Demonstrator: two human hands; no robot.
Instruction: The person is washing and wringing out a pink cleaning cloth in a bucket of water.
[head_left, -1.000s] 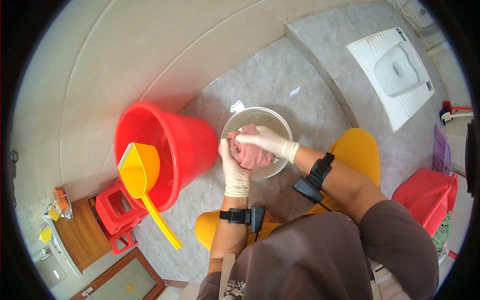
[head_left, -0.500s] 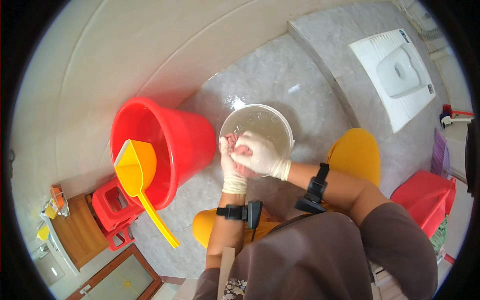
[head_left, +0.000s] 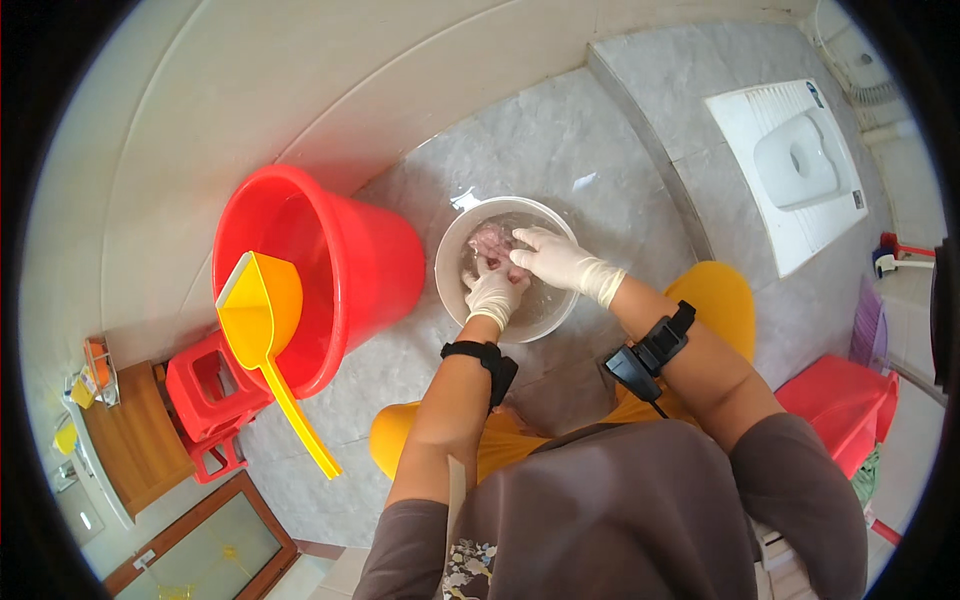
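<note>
A crumpled pink cloth (head_left: pixel 490 241) lies wet in the water of a round white bucket (head_left: pixel 447 262). My left hand (head_left: pixel 494 292), in a pale rubber glove, reaches into the bucket with its fingers spread against the cloth's near side. My right hand (head_left: pixel 553 258), gloved the same way, comes over the bucket's right rim. Its fingers are stretched out and touch the cloth's right edge. Some fingertips are under water or behind the cloth, so their grip shows only in part.
Left of the bucket stands a big red tub (head_left: pixel 375 270), with a yellow long-handled scoop (head_left: pixel 268 310) hanging on its rim. Red stools (head_left: pixel 208 385) are beyond it. A raised step with a squat toilet (head_left: pixel 800 165) is at the far right. A red basin (head_left: pixel 838 410) lies at right.
Both hands have opened from around the bunched cloth and moved apart. The cloth has gone from between them down into the water. The view has shifted slightly.
</note>
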